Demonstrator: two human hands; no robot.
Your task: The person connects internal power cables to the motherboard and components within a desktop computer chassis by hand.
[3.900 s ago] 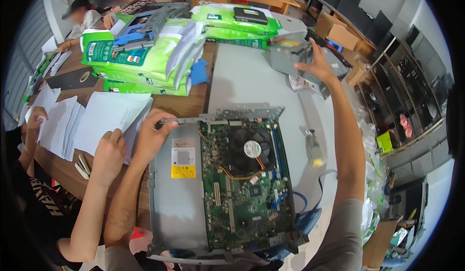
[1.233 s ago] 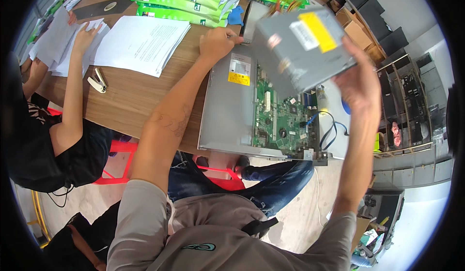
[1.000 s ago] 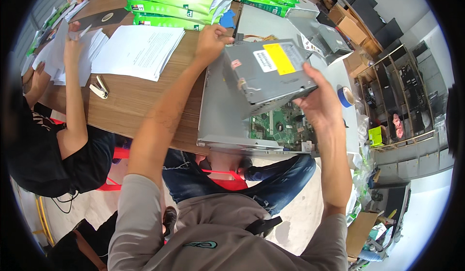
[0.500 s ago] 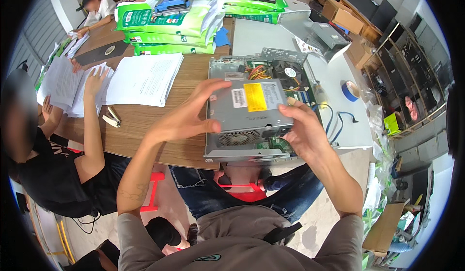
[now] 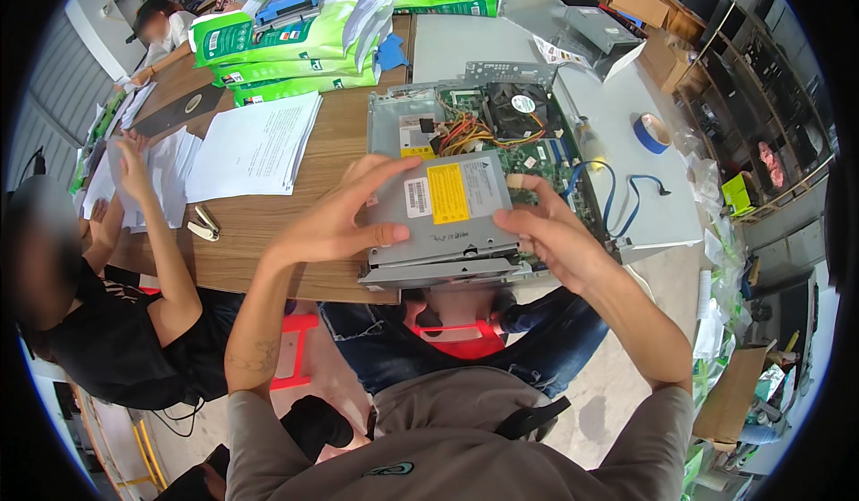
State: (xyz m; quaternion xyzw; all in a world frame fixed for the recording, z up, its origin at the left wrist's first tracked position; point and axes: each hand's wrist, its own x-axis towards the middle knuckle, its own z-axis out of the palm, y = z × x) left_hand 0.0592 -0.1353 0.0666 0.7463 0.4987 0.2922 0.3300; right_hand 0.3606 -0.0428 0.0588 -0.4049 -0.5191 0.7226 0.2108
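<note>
The left hand (image 5: pixel 344 219) lies with spread fingers on the left edge of a grey metal drive (image 5: pixel 443 210), thumb on its top face and fingertips curled over the far corner. The right hand (image 5: pixel 550 233) holds the drive's right edge, fingers half closed around it and thumb pressing near the front corner. So the drive sits between both hands, flat and level, its yellow label up, over the near end of an open computer case (image 5: pixel 394 125).

Just beyond the hands, inside the case, a bundle of coloured wires (image 5: pixel 465 130) runs beside a black fan (image 5: pixel 519 107) on a green circuit board (image 5: pixel 559 157). A blue cable (image 5: pixel 613 197) loops out to the right of the right hand, and farther off lies a roll of blue tape (image 5: pixel 653 132).

Left of the left hand, on the wooden table (image 5: pixel 259 233), rest a stack of papers (image 5: pixel 255 148) and a stapler (image 5: pixel 206 225). Green packages (image 5: pixel 286 40) are piled beyond them. Another person's hand (image 5: pixel 134 157) touches more papers at the far left.
</note>
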